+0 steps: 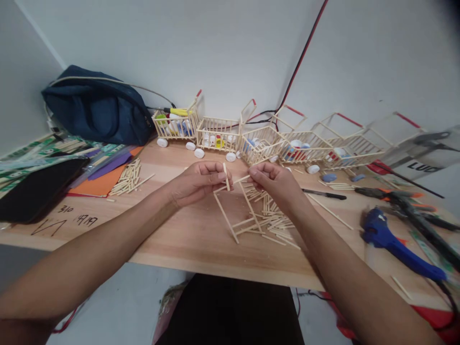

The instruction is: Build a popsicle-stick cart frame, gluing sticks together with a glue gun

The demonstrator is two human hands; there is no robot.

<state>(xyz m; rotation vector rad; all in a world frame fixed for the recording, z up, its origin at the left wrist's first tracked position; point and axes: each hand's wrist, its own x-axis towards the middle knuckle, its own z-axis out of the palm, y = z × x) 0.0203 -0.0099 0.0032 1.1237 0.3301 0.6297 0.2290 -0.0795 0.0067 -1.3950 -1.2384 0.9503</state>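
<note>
My left hand (201, 182) pinches a short wooden stick (226, 176) upright between thumb and fingers. A short gap to the right, my right hand (271, 179) is closed on another thin wooden stick (243, 179), which points left toward the first. Just below both hands stands a small open frame of glued sticks (225, 214); whether the right hand's stick touches it, I cannot tell. Behind the frame, partly covered by my right hand, lies a loose heap of cut sticks (275, 218).
Several miniature stick shopping carts (219, 132) line the wall. A blue glue gun (398, 244), pliers (373, 192) and a black pen (325, 194) lie right. Left are a phone (43, 187), a dark blue bag (100, 108) and more cut sticks (129, 178).
</note>
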